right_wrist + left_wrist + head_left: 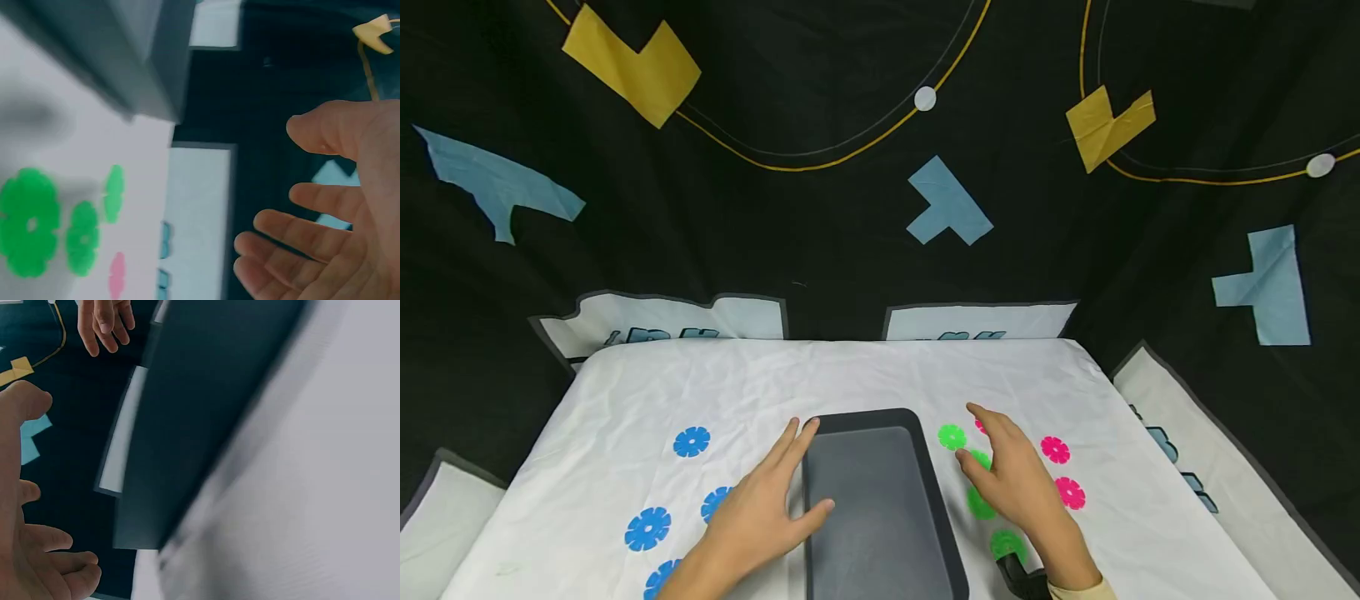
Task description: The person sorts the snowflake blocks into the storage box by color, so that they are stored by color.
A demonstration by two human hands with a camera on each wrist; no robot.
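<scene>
A dark grey rectangular tray (880, 492) with a raised rim lies on the white cloth in the head view, its near end cut off by the frame. My left hand (767, 500) hovers by the tray's left rim, fingers spread and holding nothing. On the other side, my right hand (1018, 471) is held over the green discs, thumb and fingers apart, with nothing in it. Blue notched discs (691, 442) lie to the left of the tray. Green discs (952, 437) and pink discs (1056, 450) lie to its right, some partly hidden by the right hand.
The white cloth (850, 375) covers the table up to its far edge. Behind it hangs a black curtain (820, 242) with blue and yellow tape pieces. White printed panels (981, 321) show along the curtain's lower part. A black strap (1022, 577) sits at the right wrist.
</scene>
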